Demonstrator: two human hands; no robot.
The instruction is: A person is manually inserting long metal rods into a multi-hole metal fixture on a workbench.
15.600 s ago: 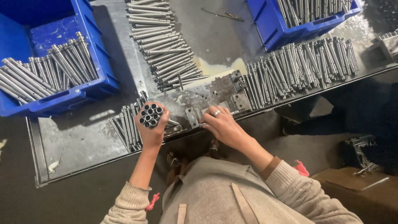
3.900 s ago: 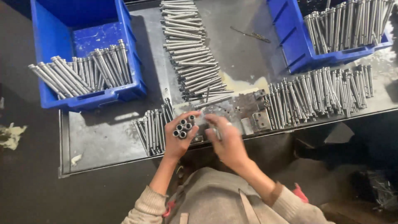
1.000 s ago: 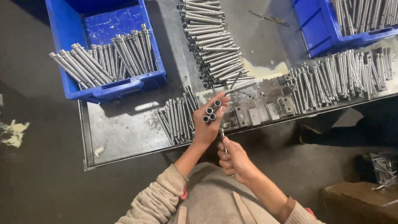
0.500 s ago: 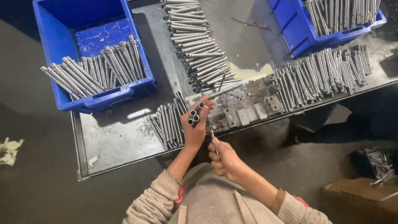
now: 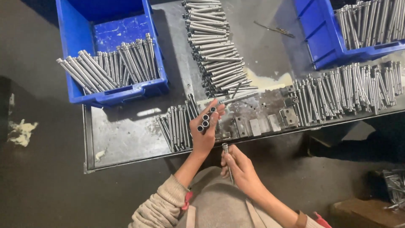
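While the left hand [image 5: 205,131] holds a small bundle of metal tubes [image 5: 205,120] upright at the near edge of the steel worktable [image 5: 126,139], fingers wrapped tight around them so their open ends face up, the right hand [image 5: 240,166] now sits lower than it did a few seconds ago, off the table and close over the lap. Earlier it was up beside the bundle near the small metal blocks [image 5: 257,126]; now it pinches one single tube [image 5: 228,162] between thumb and fingers, tip pointing up toward the left hand. The bundle looks thinner than in the earliest view, about four ends showing, so the handful seems to be worked through one piece at a time. Just left of the bundle lies a short row of tubes [image 5: 177,126] on the table. A long stack of tubes [image 5: 215,50] runs up the middle, another spread [image 5: 350,88] lies at right, and the blue bin [image 5: 112,90] at left holds more.
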